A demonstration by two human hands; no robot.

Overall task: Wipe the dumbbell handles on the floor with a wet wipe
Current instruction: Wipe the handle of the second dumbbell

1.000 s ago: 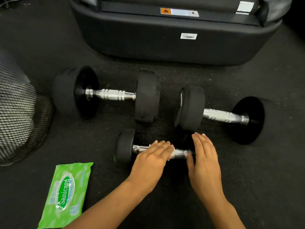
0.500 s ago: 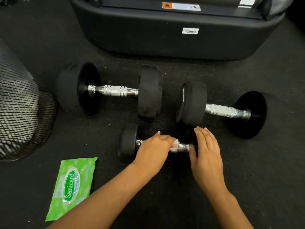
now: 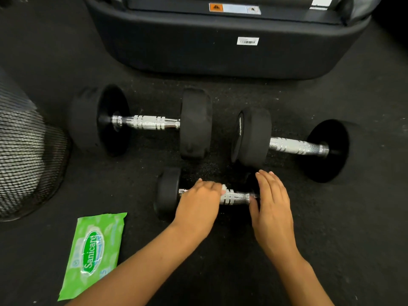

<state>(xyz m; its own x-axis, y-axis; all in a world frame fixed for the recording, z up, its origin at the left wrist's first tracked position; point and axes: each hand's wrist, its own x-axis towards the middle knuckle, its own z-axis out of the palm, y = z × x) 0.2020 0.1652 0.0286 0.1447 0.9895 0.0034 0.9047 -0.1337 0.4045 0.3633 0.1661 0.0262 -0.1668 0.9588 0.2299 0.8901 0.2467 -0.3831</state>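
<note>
Three black dumbbells with chrome handles lie on the dark floor. The small one (image 3: 235,197) is nearest me. My left hand (image 3: 198,206) curls over the left part of its handle, holding a white wet wipe (image 3: 223,191) that peeks out at the fingertips. My right hand (image 3: 272,204) rests with straight fingers on the small dumbbell's right weight, which it hides. A large dumbbell (image 3: 150,123) lies further back on the left, another (image 3: 295,146) on the right.
A green pack of wet wipes (image 3: 95,250) lies on the floor at the lower left. A black mesh bin (image 3: 26,155) stands at the left edge. A large dark machine base (image 3: 220,51) blocks the far side.
My left hand has slid leftwards along the small dumbbell's handle with the wipe, baring more chrome on the right. My right hand has stayed on the right weight.
</note>
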